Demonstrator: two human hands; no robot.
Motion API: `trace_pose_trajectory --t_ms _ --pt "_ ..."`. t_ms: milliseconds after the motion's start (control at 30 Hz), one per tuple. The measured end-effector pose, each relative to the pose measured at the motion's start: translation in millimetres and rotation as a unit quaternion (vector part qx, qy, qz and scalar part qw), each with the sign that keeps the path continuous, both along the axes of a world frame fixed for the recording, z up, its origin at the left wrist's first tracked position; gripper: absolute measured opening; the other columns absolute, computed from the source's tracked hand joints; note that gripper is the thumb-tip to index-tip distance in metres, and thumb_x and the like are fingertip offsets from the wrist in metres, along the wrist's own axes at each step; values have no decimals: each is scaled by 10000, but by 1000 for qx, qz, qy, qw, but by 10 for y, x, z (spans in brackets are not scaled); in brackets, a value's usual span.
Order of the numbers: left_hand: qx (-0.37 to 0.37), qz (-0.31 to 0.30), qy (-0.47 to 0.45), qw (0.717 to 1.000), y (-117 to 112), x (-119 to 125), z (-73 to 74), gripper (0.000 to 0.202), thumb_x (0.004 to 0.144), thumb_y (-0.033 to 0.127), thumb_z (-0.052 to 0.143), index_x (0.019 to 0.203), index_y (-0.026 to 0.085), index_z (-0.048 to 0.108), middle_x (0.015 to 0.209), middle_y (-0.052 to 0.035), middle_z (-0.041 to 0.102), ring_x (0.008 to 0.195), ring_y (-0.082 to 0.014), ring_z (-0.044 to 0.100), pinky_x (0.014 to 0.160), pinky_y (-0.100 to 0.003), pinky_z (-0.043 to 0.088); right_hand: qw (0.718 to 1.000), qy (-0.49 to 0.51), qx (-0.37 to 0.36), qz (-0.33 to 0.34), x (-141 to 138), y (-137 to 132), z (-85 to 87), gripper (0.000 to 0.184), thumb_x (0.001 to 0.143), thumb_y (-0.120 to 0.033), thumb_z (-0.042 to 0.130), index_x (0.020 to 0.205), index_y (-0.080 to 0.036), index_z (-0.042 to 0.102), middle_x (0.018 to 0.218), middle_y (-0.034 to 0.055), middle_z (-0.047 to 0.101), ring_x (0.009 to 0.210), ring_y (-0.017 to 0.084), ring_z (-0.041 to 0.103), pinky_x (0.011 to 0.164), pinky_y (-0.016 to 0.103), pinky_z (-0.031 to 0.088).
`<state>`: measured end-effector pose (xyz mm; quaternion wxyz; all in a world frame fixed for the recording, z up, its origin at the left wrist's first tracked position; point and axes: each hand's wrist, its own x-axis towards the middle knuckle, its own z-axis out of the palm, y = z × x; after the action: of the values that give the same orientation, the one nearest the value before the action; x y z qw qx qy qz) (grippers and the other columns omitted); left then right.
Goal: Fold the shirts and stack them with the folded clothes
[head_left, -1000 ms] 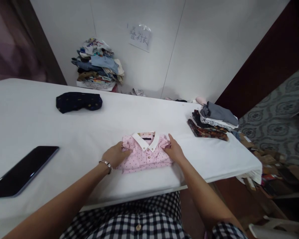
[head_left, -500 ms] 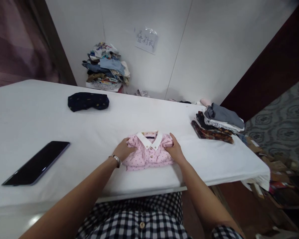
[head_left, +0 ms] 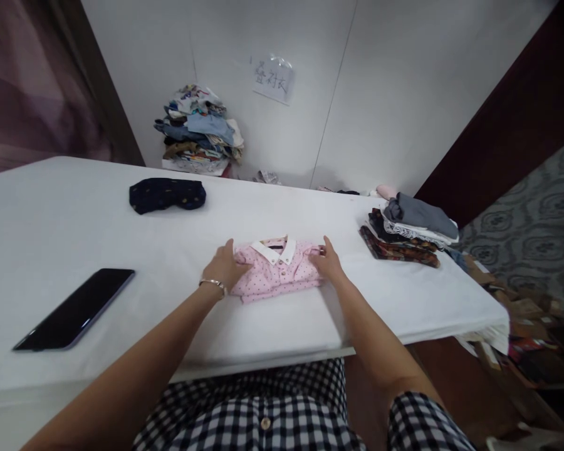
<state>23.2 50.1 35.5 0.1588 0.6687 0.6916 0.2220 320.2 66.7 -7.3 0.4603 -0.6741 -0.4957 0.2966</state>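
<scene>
A small pink dotted shirt (head_left: 277, 270) with a white collar lies folded on the white table (head_left: 75, 238), collar away from me. My left hand (head_left: 224, 266), with a bracelet at the wrist, grips the shirt's left edge. On the right edge sits my right hand (head_left: 328, 262), fingers curled round the fabric. Both arms reach forward from my checked shirt.
A black phone (head_left: 75, 309) lies at the near left. One folded dark navy garment (head_left: 167, 194) rests farther back. A stack of folded clothes (head_left: 408, 232) stands at the right. Another heap of clothes (head_left: 200, 131) leans against the wall under a paper sign (head_left: 272, 78).
Both hands have pushed the pink shirt a little farther away from me across the table. The camera view has shifted slightly.
</scene>
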Motion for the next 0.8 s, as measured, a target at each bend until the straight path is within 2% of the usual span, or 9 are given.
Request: trace_pose_trajectory --t_ms 67,133,200,267,367,467,567,633,800 --pt "109 -63 36 991 -146 -28 -42 620 769 406 577 1307 165 386 1309 -163 476 1197 -303 445 967 -433 382 996 37 63 -43 73 -194 -17 710 689 -283 628 1354 -216 388 1234 101 544 1064 191 538 850 326 463" --pt "175 -174 58 967 -333 9 -109 484 810 387 534 1244 191 453 1259 -131 521 1179 -286 455 970 -452 375 989 98 97 -62 79 -471 9 577 716 -313 610 1267 -198 479 1148 103 597 1005 192 572 800 328 486" --pt "199 -283 91 934 -499 111 -182 401 827 340 519 1204 206 496 1250 -106 533 1171 -274 456 970 -453 369 979 187 79 -36 -6 -777 52 472 729 -335 614 1171 -190 538 1013 90 651 880 188 620 719 324 510" --pt "202 -331 131 912 -579 238 -235 382 821 231 507 1201 199 511 1262 -96 531 1168 -266 453 968 -450 364 959 282 13 20 -166 -1045 96 406 718 -341 648 1084 -184 567 907 77 674 764 186 646 645 320 519" --pt "175 -319 177 915 -511 379 -221 406 795 82 435 1179 163 542 1170 -103 597 1070 -254 519 880 -431 419 905 399 -122 82 -425 -1275 167 381 687 -347 710 988 -170 560 871 90 684 718 206 670 611 329 526" --pt "131 -313 186 922 -382 424 -83 396 820 69 371 1145 157 579 1072 -93 651 972 -240 577 801 -397 462 858 468 -184 107 -573 -1282 264 402 670 -369 745 941 -174 520 890 105 686 785 227 679 672 353 532" --pt "146 -298 165 929 -403 432 78 379 822 95 392 1135 178 590 1060 -73 661 976 -226 589 806 -366 473 825 520 -177 132 -645 -1165 365 380 694 -424 723 900 -181 516 877 88 686 834 227 667 723 385 532" --pt "168 -307 150 924 -514 440 113 358 812 101 412 1100 194 604 1035 -60 668 961 -216 596 799 -353 478 808 550 -163 136 -715 -1075 399 353 733 -450 678 904 -170 549 855 68 685 813 211 658 720 395 535" --pt "193 -338 162 907 -807 435 -92 323 816 89 399 1028 184 624 974 -64 680 878 -219 615 710 -357 501 803 584 -96 71 -983 -928 245 327 690 -298 711 954 -128 619 854 55 691 717 171 628 635 322 535"
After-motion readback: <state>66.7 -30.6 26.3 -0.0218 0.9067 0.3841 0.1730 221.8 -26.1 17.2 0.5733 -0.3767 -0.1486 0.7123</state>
